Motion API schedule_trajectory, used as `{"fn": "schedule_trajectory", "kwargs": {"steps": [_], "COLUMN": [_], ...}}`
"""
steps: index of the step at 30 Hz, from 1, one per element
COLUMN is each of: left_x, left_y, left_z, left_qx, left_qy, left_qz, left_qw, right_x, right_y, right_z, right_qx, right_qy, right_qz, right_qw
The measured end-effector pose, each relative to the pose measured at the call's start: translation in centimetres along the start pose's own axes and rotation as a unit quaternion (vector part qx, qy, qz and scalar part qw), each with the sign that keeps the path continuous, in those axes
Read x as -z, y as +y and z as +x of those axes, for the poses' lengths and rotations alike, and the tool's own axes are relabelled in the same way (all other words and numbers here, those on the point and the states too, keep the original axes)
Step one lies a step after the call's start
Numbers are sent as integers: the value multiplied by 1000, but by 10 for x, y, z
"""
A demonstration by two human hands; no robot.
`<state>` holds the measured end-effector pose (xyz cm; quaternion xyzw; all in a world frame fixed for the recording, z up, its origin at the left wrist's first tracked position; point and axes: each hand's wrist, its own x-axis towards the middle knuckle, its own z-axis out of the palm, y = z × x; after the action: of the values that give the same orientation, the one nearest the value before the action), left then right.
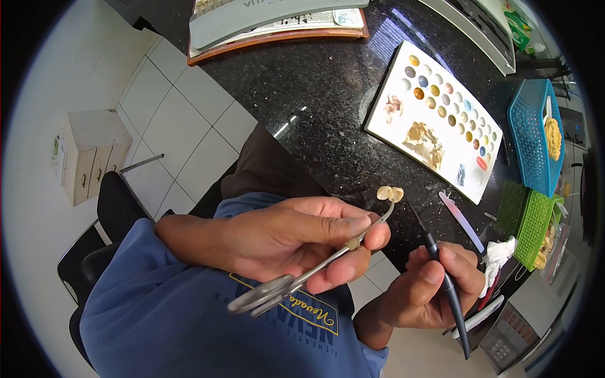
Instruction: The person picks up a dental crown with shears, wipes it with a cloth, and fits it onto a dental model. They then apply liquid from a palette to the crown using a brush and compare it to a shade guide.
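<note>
Metal locking forceps (313,269), with finger rings, rest in my left hand (302,236), which is closed around the shaft with thumb and fingers. Their curved tip grips a small cream-coloured dental crown piece (390,193) that looks like joined teeth. My right hand (435,286) pinches a slim black paintbrush (449,283) like a pen. The brush's thin tip points up toward the crown piece, close beside it but apart, as far as I can tell. Beyond both hands lies a white palette (435,120) with wells of coloured stains and brown smears.
A dark speckled countertop (302,145) carries a pink-lilac file (462,222), crumpled white tissue (498,257), a blue basket (532,138) and a green basket (529,230) at the right. A grey shade-guide case (265,25) sits at the back. A black chair (120,208) stands left.
</note>
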<state>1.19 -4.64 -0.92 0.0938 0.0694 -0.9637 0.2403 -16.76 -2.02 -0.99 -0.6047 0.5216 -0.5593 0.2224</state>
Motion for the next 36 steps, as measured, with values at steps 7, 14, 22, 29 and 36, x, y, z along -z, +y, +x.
{"fn": "schedule_trajectory", "kwargs": {"steps": [7,14,22,29,36], "left_x": [11,11,3,15,10], "left_y": [-4,-5,-1,-8,-5], "left_z": [1,1,0,2,1], "left_qx": [-3,-6,3,-13,-3], "left_qy": [-32,-32,11,-35,-11], "left_qz": [-15,-20,6,-7,-8], "left_qw": [999,999,1000,999,1000], "right_x": [-6,3,5,5,2], "right_y": [0,5,3,4,5], "right_z": [0,3,2,3,4], "right_qx": [8,40,42,67,67], "right_qy": [25,-48,-33,-56,-52], "right_qz": [-13,18,20,1,12], "right_qw": [1000,998,998,996,996]}}
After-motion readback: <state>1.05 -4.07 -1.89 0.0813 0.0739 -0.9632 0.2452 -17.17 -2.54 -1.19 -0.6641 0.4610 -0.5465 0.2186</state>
